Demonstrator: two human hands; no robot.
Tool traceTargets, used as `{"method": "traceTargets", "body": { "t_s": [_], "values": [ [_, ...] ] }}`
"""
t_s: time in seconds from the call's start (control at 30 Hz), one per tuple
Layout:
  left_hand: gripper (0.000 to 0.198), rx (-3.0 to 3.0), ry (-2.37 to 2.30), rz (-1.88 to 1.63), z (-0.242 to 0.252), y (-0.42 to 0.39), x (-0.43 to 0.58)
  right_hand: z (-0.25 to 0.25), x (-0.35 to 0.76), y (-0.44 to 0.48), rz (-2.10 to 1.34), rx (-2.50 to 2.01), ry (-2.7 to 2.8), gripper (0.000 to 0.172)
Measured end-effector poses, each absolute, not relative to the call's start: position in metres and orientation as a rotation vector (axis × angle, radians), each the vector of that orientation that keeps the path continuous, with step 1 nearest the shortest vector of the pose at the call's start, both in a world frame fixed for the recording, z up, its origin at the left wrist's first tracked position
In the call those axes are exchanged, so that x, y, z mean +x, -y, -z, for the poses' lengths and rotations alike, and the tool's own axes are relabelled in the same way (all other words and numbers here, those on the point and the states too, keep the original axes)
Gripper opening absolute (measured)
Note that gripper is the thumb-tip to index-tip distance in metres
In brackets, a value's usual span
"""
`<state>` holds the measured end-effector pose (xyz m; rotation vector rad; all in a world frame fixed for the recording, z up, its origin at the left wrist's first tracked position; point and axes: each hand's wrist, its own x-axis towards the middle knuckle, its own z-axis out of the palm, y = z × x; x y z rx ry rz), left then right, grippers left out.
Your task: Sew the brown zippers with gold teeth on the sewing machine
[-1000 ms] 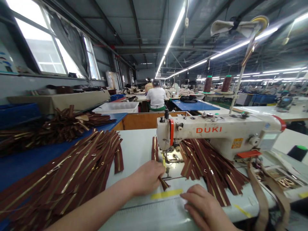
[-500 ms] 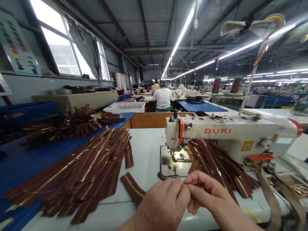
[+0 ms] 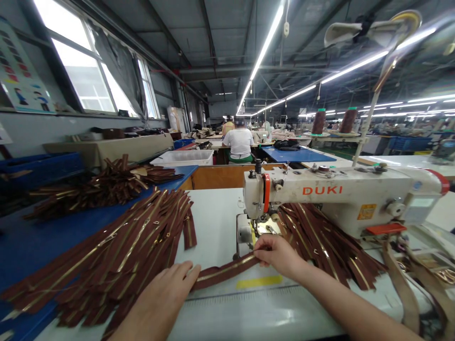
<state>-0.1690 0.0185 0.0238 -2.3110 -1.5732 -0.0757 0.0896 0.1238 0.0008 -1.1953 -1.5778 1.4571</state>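
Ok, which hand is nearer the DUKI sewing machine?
Right hand: it sits just in front of the DUKI sewing machine, on the brown zipper. The left hand is farther away, to the machine's left, at the zipper's other end.

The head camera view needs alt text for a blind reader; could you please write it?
A person's right hand holds a brown zipper with gold teeth in front of a white DUKI sewing machine, while the left hand touches its other end. Piles of similar zippers lie on either side, and a co-worker sits beyond in a factory hall.
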Motion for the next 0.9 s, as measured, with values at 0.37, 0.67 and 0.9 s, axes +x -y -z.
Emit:
{"method": "traceTargets", "body": {
  "t_s": [0.37, 0.67, 0.9],
  "values": [
    [0.057, -2.62, 1.355, 0.274, -0.001, -0.07, -0.093, 0.014, 0.078, -0.153, -1.515, -1.309, 1.599, 0.011],
    [0.033, -2.197, 2.05, 0.197, -0.026, -0.103, -0.168, 0.024, 0.088, -0.137, -1.243, -1.152, 1.695, 0.006],
    [0.023, -2.211, 2.211, 0.254, -0.034, -0.119, -0.188, 0.025, 0.09, -0.132, -1.079, -1.122, 1.808, 0.01]
  ]
}}
